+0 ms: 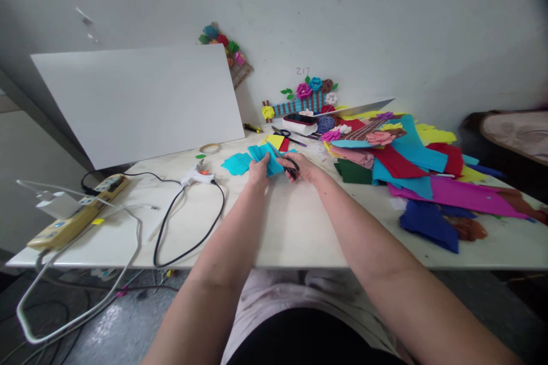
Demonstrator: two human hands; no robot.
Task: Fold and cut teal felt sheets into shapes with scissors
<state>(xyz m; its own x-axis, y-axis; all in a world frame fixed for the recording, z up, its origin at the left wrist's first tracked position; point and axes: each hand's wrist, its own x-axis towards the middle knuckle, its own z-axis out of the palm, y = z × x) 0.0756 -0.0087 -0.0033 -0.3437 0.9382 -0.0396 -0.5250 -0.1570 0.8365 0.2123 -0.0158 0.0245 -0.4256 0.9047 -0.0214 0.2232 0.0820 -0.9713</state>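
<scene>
Bright blue crepe paper (262, 152) is pinched in my left hand (258, 170), a little above the table. My right hand (301, 167) is closed round the black handles of a pair of scissors (291, 166). The scissor blades point up and left, against the paper's right side; whether they are open I cannot tell. Another piece of the same blue paper (236, 164) lies on the table just left of my left hand. Behind my hands are yellow paper (274, 141) and a bit of red paper (284, 145).
A white glue gun (197, 175) with a looped black cord lies left. Beyond it are a power strip (81, 211), a tape roll (209, 149) and a leaning white board (141, 102). Coloured paper (462, 194) is heaped right. A phone (301, 119) and paper flowers (305, 91) stand behind.
</scene>
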